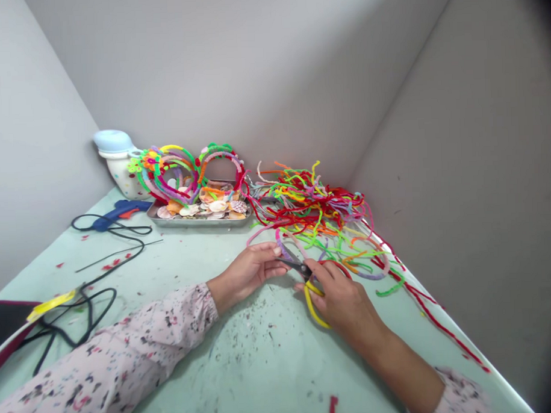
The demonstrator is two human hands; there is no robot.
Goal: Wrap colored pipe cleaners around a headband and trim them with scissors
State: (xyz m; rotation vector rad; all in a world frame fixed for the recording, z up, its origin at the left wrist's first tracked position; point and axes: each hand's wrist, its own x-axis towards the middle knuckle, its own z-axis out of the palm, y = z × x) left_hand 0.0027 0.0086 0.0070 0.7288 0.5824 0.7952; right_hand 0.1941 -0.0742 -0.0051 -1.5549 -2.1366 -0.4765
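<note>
In front of me my left hand (254, 264) is closed, pinching a fuzzy pink-and-purple pipe cleaner band (280, 242) between thumb and fingers. My right hand (342, 297) grips scissors (314, 304) with one yellow and one red handle loop. Their dark blades are spread and point left, right beside the band and my left fingertips. Whether the blades touch the band I cannot tell. Just beyond the hands lies a tangled heap of coloured pipe cleaners (302, 199), with loose strands reaching close to the scissors.
A metal tray (201, 222) of seashells stands at the back, with fuzzy headbands (174, 153) on it. Left of it are a blue glue gun (119, 213), its black cord and a white cup (125, 172). Red pipe cleaners (447, 330) trail along the right table edge.
</note>
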